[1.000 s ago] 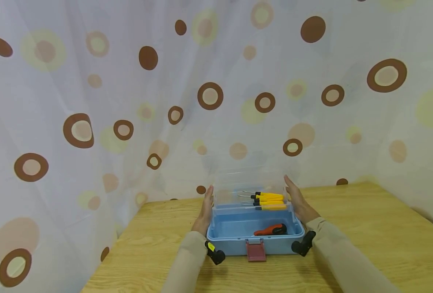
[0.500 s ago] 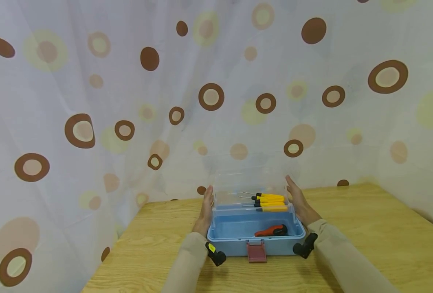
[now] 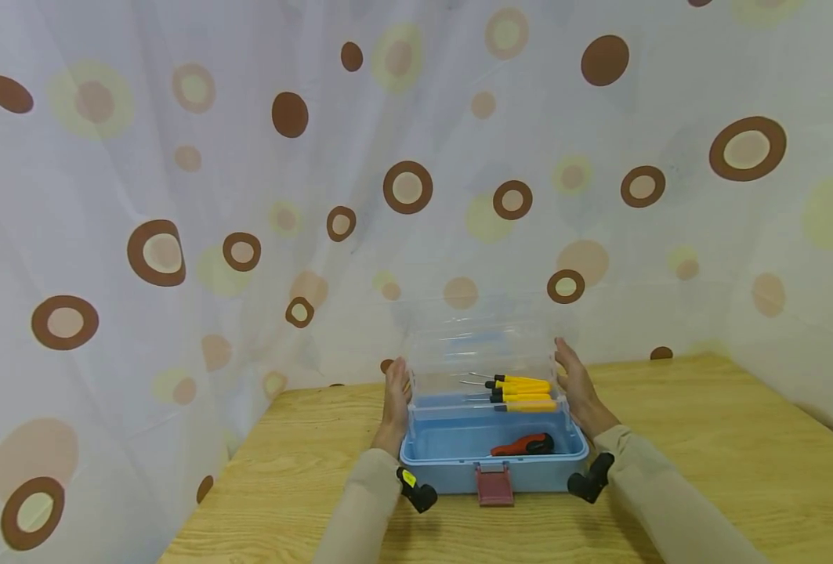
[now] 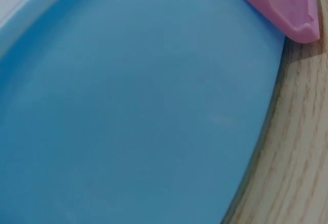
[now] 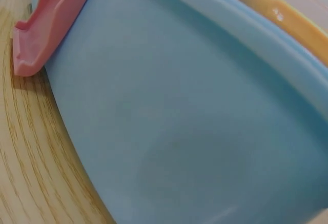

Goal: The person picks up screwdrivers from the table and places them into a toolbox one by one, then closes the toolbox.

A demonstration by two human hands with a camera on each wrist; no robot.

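A light-blue toolbox (image 3: 458, 474) with a pink latch (image 3: 494, 487) hanging down its front stands on the wooden table. Over its back part sits a clear tray (image 3: 433, 384) with several yellow-handled screwdrivers (image 3: 525, 395) lying in it. Below, in the blue base, lies a red-and-black-handled screwdriver (image 3: 525, 445). My left hand (image 3: 393, 403) is at the left side of the tray and box, and my right hand (image 3: 580, 394) at the right side, fingers extended and pointing away. Neither wrist view shows fingers, only the box's blue front wall (image 4: 143, 106) and latch (image 5: 48, 26).
The wooden table (image 3: 698, 454) extends on both sides of the box. Behind it hangs a white curtain (image 3: 444, 243) with brown and beige circles. A clear lid (image 3: 483, 333) seems to stand raised behind the tray; its edges are faint.
My left fingertips have shifted slightly left. Reflections on the clear plastic behind the tray have changed a little. The box and screwdrivers stay nearly in place, with a small drift of the head view.
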